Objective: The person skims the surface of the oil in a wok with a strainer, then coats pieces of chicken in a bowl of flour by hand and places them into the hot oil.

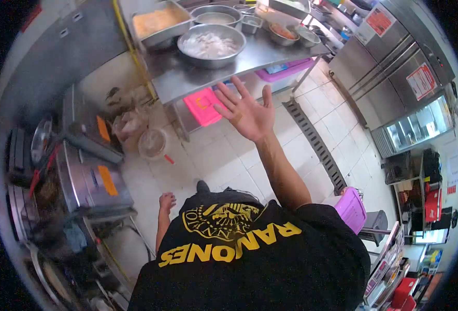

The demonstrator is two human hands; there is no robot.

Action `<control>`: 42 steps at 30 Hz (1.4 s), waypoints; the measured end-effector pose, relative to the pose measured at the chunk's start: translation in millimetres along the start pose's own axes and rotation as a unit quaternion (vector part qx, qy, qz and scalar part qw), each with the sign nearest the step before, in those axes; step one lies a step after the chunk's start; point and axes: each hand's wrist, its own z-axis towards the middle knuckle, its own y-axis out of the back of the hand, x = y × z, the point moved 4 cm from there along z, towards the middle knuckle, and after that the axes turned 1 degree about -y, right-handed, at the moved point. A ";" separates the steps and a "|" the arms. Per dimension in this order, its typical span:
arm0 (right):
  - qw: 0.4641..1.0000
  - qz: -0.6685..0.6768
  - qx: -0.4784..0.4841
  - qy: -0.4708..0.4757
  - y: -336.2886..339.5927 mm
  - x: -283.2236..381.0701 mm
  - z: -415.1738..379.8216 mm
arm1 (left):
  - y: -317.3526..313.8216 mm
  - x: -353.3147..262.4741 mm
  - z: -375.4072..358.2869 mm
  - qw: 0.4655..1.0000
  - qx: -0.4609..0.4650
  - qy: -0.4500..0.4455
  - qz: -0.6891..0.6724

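Note:
My right hand (251, 115) is stretched forward, palm up with the fingers spread, and holds nothing. It is in front of the near edge of a steel table (172, 78). Nearest to it on the table is a round metal bowl (211, 45) with pale, whitish pieces of food, apart from the fingers. Low at my left side hangs my left hand (168, 201), small in view, its fingers loosely bent and nothing seen in them. It is above the tiled floor and touches nothing that I can make out.
A metal tray (159, 23) of orange food and a bowl of red food (283, 33) stand on the table. Below are a pink lid (203, 106) and a plastic bucket (153, 144). Steel equipment (91, 179) lines the left; a floor drain (314, 145) and steel refrigerator (389, 67) are right.

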 end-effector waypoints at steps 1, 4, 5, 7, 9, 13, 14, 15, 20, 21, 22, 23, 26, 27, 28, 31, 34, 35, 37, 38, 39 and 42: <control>1.000 -0.019 -0.018 -0.006 6.7 7.7 9.7 | -15.7 -33.4 9.5 0.996 0.003 -0.053 0.076; 0.932 -0.339 -0.127 -0.023 81.3 42.2 43.2 | -72.8 -136.9 23.3 0.977 0.025 -0.145 0.157; 0.846 -0.503 -0.174 -0.032 101.6 52.1 53.0 | -87.3 -163.3 36.1 0.979 0.053 -0.149 0.131; 0.731 -0.647 -0.212 -0.039 134.6 67.1 75.3 | -118.7 -219.5 50.2 0.984 0.071 -0.128 0.103; 0.604 -0.768 -0.212 -0.023 165.2 86.1 103.4 | -157.9 -274.9 40.1 0.988 0.058 -0.104 0.097; 0.557 -0.806 -0.186 0.072 216.7 136.2 197.7 | -241.0 -361.4 29.1 0.957 0.111 -0.260 0.066; 0.562 -0.805 -0.176 0.070 226.4 144.4 221.6 | -259.2 -377.6 34.0 0.950 0.106 -0.281 0.086; 0.515 -0.853 -0.086 0.029 234.4 146.0 250.3 | -277.1 -389.9 43.2 0.948 0.123 -0.288 0.060; 0.343 -0.929 0.140 -0.017 313.9 148.7 337.9 | -368.8 -451.0 63.1 0.942 0.086 -0.324 0.000; 0.331 -0.936 0.109 0.040 323.8 159.0 351.2 | -386.9 -464.5 66.6 0.945 0.067 -0.319 0.028; 0.323 -0.938 0.077 0.096 324.6 169.4 364.7 | -402.3 -475.4 70.7 0.948 0.046 -0.311 0.058; 0.295 -0.929 0.149 0.169 323.1 179.7 369.5 | -415.2 -485.0 76.5 0.947 0.010 -0.304 0.103; 0.348 -0.927 0.137 -0.018 293.7 207.8 395.6 | -447.0 -503.6 101.7 0.924 -0.074 -0.321 0.197; 0.349 -0.924 0.153 -0.013 299.7 209.6 411.0 | -453.3 -506.3 116.3 0.879 -0.116 -0.386 0.256; 0.418 -0.896 0.151 -0.016 315.7 206.7 423.5 | -459.7 -513.8 115.7 0.877 -0.129 -0.387 0.254; 0.656 -0.724 0.125 -0.172 293.0 217.2 436.0 | -491.4 -545.3 94.8 0.875 -0.132 -0.416 0.208; 0.708 -0.681 0.166 -0.087 264.6 226.7 444.8 | -501.6 -562.6 89.9 0.837 -0.195 -0.490 0.147; 0.730 -0.680 0.055 -0.032 311.3 217.8 445.2 | -507.1 -574.1 68.1 0.836 -0.231 -0.481 0.126; 0.813 -0.576 0.004 -0.091 283.7 224.4 438.4 | -506.8 -577.6 71.1 0.838 -0.253 -0.458 0.151; 0.875 -0.457 -0.049 -0.153 276.1 226.5 437.2 | -504.4 -577.6 72.4 0.842 -0.275 -0.430 0.175; 0.857 -0.477 0.053 -0.187 277.5 229.5 446.7 | -505.5 -579.2 69.1 0.838 -0.274 -0.438 0.179; 0.882 -0.288 -0.141 -0.345 302.0 229.5 448.8 | -514.6 -578.8 61.7 0.860 -0.230 -0.432 0.143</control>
